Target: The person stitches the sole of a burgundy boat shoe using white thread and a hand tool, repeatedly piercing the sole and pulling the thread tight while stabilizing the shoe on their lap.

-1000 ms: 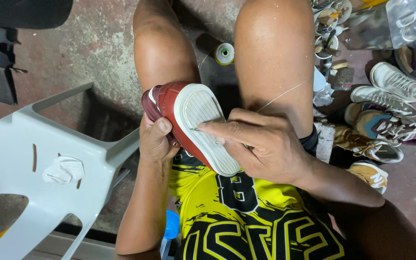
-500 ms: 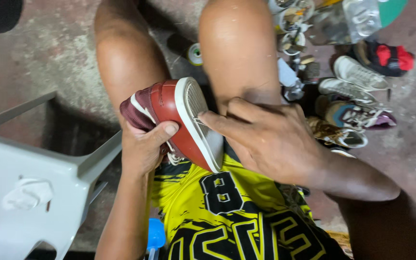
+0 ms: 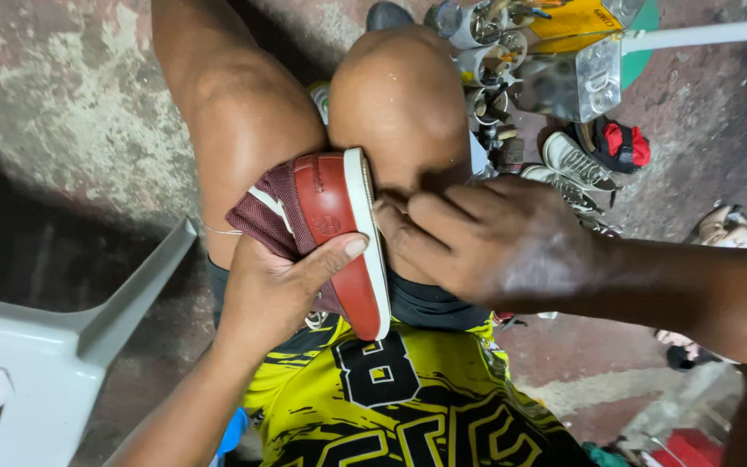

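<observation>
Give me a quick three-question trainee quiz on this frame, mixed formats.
1. True or false: the left hand grips the red shoe with its thumb pressed on the red side panel.
2. Multiple choice: the shoe's white sole edge faces A) the white plastic chair, B) the right hand, C) the yellow jersey.
3. Fill in: the right hand's fingers meet the shoe at its white ____.

Key: 1 true; 2 B; 3 sole.

A red and maroon shoe (image 3: 326, 229) with a white sole lies on its side between the knees.
</observation>
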